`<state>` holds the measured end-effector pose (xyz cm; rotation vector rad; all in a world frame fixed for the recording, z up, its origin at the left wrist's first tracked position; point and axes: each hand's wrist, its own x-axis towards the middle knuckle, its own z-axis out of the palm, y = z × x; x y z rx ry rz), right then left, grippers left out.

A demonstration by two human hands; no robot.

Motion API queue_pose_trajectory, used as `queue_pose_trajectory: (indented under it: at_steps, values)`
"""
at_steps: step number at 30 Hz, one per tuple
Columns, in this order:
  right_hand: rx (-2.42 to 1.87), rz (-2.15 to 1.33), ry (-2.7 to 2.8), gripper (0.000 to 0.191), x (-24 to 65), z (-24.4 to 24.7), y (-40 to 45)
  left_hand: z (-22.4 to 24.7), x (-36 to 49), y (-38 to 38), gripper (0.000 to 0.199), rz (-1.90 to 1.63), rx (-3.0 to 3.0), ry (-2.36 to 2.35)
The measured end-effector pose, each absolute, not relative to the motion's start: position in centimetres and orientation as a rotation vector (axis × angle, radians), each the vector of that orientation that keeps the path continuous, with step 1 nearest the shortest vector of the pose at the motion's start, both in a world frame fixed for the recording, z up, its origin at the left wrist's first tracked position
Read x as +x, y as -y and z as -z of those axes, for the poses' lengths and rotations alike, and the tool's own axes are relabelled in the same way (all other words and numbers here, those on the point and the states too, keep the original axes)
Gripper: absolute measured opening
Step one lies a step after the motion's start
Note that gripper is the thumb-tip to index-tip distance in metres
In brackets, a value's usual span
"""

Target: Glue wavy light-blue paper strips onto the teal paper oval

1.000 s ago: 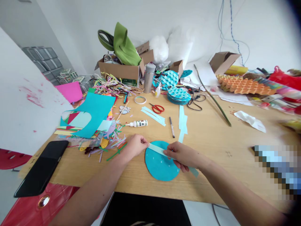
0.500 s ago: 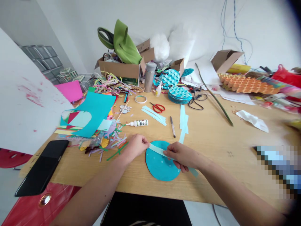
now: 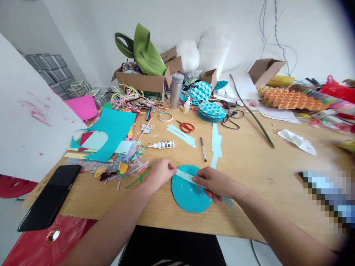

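A blue paper disc (image 3: pixel 188 199) dotted with small pale glue spots lies near the table's front edge. Across its upper part runs a light-blue paper strip (image 3: pixel 185 176). My left hand (image 3: pixel 163 170) pinches the strip's left end at the rim of the disc. My right hand (image 3: pixel 212 181) grips the strip further right, thumb on top, and covers part of the disc; the strip's far end pokes out beyond my fingers. Just behind lie a pen (image 3: pixel 203 149), a white glue bottle (image 3: pixel 164 144) and more pale strips (image 3: pixel 181 135).
Red-handled scissors (image 3: pixel 186 127) and a tape roll (image 3: pixel 165 116) lie further back. A stack of woven blue discs (image 3: pixel 212 112) stands behind the pen. Paper scraps (image 3: pixel 119 125) crowd the left, near a black phone (image 3: pixel 51 195). A green stick (image 3: pixel 252 112) lies at right.
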<state>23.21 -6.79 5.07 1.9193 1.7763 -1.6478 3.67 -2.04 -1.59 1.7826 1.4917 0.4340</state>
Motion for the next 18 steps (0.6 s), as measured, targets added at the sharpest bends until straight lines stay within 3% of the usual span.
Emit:
queue_pose_trajectory:
  at_steps: [18]
  values:
    - [1.899,1.654,-1.779,0.033,23.33,-4.81,6.65,1.92,3.61,2.35,0.007,-0.467,1.807,-1.471]
